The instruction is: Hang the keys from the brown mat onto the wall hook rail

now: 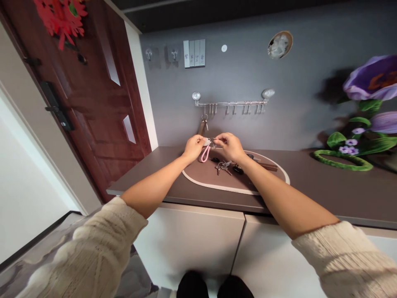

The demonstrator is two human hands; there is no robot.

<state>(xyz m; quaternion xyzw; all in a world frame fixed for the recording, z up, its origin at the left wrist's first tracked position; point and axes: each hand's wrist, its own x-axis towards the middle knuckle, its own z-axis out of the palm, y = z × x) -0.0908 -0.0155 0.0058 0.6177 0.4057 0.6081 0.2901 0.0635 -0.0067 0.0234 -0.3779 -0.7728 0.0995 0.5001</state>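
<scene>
My left hand [194, 147] and my right hand [229, 145] are raised together over a brown oval mat [214, 180] on a cabinet top. Between them they pinch a small key set with a pink loop strap [204, 154] that hangs down from my left fingers. On the mat below lie a bunch of keys [222, 167] and dark key fobs [237, 169]. A metal hook rail [231, 103] is on the wall above, and one key with a brown tag [204, 123] hangs from it.
A dark red door [89, 95] with a black lock stands at the left. The grey-brown cabinet top [325, 186] runs right to a green ring with purple artificial flowers [350, 155]. Wall switches [194, 53] and two small hooks are higher up.
</scene>
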